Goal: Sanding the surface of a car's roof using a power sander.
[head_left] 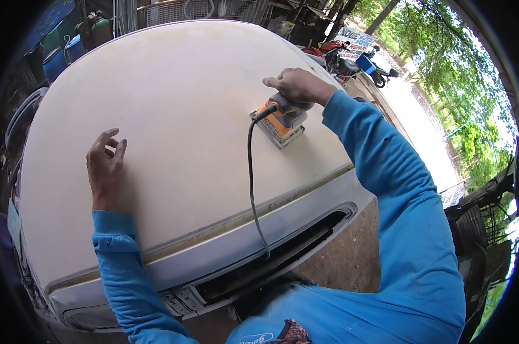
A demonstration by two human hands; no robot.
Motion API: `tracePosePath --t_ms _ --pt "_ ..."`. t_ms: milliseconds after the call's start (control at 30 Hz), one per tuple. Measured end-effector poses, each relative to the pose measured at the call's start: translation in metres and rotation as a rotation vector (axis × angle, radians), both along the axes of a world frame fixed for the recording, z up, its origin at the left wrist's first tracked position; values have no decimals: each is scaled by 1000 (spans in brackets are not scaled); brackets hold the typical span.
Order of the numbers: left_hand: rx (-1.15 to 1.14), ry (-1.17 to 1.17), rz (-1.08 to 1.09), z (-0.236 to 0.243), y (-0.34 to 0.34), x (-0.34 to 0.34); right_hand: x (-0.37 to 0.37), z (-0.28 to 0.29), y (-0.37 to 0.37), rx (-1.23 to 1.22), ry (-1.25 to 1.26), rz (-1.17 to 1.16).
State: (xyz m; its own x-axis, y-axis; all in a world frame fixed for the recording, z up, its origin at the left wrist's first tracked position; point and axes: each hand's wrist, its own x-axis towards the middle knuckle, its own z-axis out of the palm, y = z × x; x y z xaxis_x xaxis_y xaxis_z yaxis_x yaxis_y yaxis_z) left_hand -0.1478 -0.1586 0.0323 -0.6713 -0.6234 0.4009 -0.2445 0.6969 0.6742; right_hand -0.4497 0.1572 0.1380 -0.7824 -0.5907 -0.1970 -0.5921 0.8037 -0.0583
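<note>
My right hand (pixel 296 85) grips the top of an orange and grey orbital sander (pixel 279 123), which sits on the right part of a large cream-white, dull-surfaced vehicle panel (pixel 173 103). The sander's black cord (pixel 250 172) hangs toward me over the panel's near edge. My left hand (pixel 106 160) is at the panel's left side, fingers bent and apart with nothing in them; I cannot tell whether it touches the surface.
Below the panel's near edge is a long dark opening (pixel 271 269) above a dirt floor (pixel 339 258). Blue barrels (pixel 54 63) stand back left. Parked motorcycles (pixel 342 60) and a painted sign stand back right, beside a bright path with trees.
</note>
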Motion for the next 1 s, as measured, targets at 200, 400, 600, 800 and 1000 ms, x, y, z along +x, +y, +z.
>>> tracePosePath --t_ms 200,400,600,800,1000 --pt "7 11 -15 2 2 -1 35 -5 68 107 44 154" --pt "-8 28 -38 1 7 -5 31 -10 52 204 354 509" --pt "-13 14 -34 2 4 -1 -21 -15 -22 88 109 184" --pt "9 16 -14 -2 1 0 -51 -16 -61 -49 89 60" --pt "-22 25 -21 -3 1 -1 -70 -23 -106 -93 178 143"
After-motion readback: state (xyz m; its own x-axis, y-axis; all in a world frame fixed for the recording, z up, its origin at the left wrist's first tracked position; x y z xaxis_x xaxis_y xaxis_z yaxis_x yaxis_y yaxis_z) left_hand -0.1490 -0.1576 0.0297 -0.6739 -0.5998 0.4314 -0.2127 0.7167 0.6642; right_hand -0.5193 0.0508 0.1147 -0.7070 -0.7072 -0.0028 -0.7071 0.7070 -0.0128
